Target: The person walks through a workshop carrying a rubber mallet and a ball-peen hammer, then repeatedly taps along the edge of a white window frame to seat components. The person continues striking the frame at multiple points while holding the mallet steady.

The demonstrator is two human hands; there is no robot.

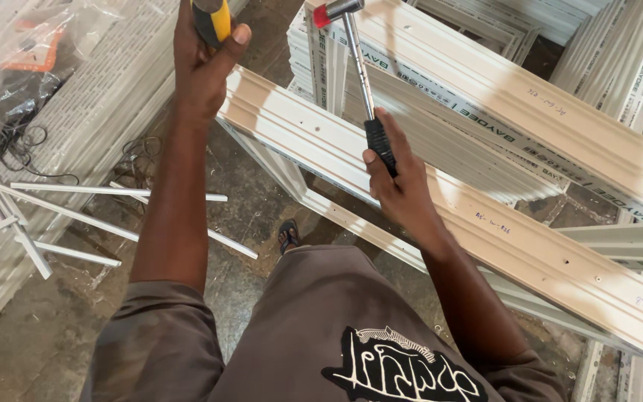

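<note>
While the right hand [403, 186] grips it, the hammer [359, 74] stands near-upright, head up

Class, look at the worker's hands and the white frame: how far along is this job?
Done: the long white frame profile lies across other profiles, small holes showing along its face. In hand: the right hand grips a hammer raised above that profile; the left hand holds a yellow-and-black handled tool. Left: thin white strips lie loose on the floor, not fitted.
</note>
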